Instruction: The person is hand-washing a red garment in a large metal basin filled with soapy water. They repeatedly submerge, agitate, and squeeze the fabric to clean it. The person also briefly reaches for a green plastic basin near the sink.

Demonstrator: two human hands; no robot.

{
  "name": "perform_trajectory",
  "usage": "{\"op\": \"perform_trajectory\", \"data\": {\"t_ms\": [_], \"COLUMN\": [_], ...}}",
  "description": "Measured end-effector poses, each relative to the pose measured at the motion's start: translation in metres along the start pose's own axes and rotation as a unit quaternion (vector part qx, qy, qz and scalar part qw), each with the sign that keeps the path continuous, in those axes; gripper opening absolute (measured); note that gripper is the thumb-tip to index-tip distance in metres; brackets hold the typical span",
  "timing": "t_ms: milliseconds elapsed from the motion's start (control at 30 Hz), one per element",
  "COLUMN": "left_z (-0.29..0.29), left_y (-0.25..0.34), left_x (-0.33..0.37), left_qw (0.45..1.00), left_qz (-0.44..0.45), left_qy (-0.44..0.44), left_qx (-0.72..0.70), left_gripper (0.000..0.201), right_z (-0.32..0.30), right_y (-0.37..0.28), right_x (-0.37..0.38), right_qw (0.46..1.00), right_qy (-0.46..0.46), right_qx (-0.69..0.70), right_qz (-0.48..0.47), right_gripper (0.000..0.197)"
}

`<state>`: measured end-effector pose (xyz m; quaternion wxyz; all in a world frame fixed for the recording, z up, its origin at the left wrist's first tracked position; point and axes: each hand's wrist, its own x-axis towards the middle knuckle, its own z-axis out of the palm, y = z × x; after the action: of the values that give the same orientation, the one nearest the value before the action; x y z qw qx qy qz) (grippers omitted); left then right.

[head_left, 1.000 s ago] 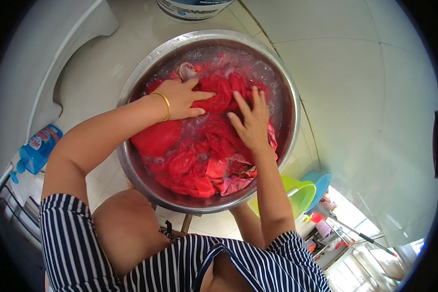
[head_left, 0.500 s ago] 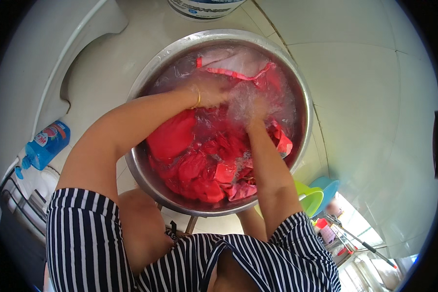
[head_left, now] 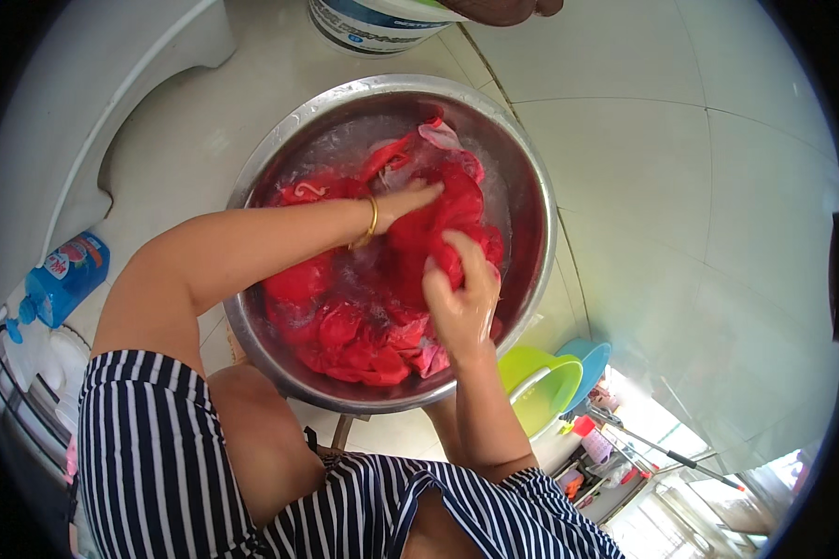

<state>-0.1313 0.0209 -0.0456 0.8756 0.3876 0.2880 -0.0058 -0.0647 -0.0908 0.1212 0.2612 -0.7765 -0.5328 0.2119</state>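
Note:
A large metal basin point(head_left: 543, 200) holds water and several soaked red garments point(head_left: 359, 340). My right hand point(head_left: 463, 293) is closed around a bunched part of a red garment point(head_left: 438, 219), raised on the basin's right side. My left hand point(head_left: 405, 205), with a gold bangle point(head_left: 373, 219) at its wrist, lies on the same garment with its fingers stretched out; its thumb is hidden. Pale pink cloth point(head_left: 441, 136) shows at the far end of the bundle. Cloudy water surrounds the garments, so their lower parts are hidden.
Beyond the basin stands a white and blue bucket point(head_left: 368, 28). A blue liquid bottle point(head_left: 65, 275) is at the left. Near the right wall are a green basin point(head_left: 545, 391) and a blue basin point(head_left: 592, 363). A tiled wall point(head_left: 643, 186) rises close on the right.
My right hand has come out of the splashing water, toward me, grasping red cloth. My left hand has emerged onto that garment. The pale cloth has been pulled into folds, and the view has shifted.

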Motion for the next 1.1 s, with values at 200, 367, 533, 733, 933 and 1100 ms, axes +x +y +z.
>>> {"op": "perform_trajectory", "data": {"t_ms": [200, 367, 533, 733, 933, 1100], "left_z": [0.010, -0.013, -0.034, -0.032, -0.020, -0.025], "left_y": [0.061, 0.058, 0.003, -0.004, 0.037, 0.052], "left_x": [-0.083, -0.099, -0.075, -0.039, 0.007, 0.014], "left_qw": [0.947, 0.817, 0.679, 0.661, 0.724, 0.838], "left_qz": [0.025, 0.164, 0.178, 0.085, 0.027, -0.056], "left_qy": [0.066, 0.128, 0.146, 0.090, 0.102, 0.253], "left_qx": [0.313, 0.538, 0.697, 0.740, 0.682, 0.480], "left_gripper": [0.053, 0.046, 0.043, 0.046, 0.045, 0.053], "right_z": [-0.031, -0.032, 0.009, 0.053, 0.092, 0.060], "right_y": [0.082, 0.121, 0.105, 0.132, 0.203, 0.146], "right_x": [0.023, 0.002, 0.035, 0.058, 0.090, 0.120], "right_qw": [0.988, 0.928, 0.970, 0.892, 0.846, 0.846], "right_qy": [0.053, -0.001, -0.154, -0.286, -0.241, -0.271], "right_qx": [-0.127, -0.371, -0.185, -0.345, -0.475, -0.439], "right_qz": [0.072, 0.045, -0.027, -0.053, 0.041, 0.134], "right_gripper": [0.036, 0.042, 0.061, 0.054, 0.043, 0.038]}}
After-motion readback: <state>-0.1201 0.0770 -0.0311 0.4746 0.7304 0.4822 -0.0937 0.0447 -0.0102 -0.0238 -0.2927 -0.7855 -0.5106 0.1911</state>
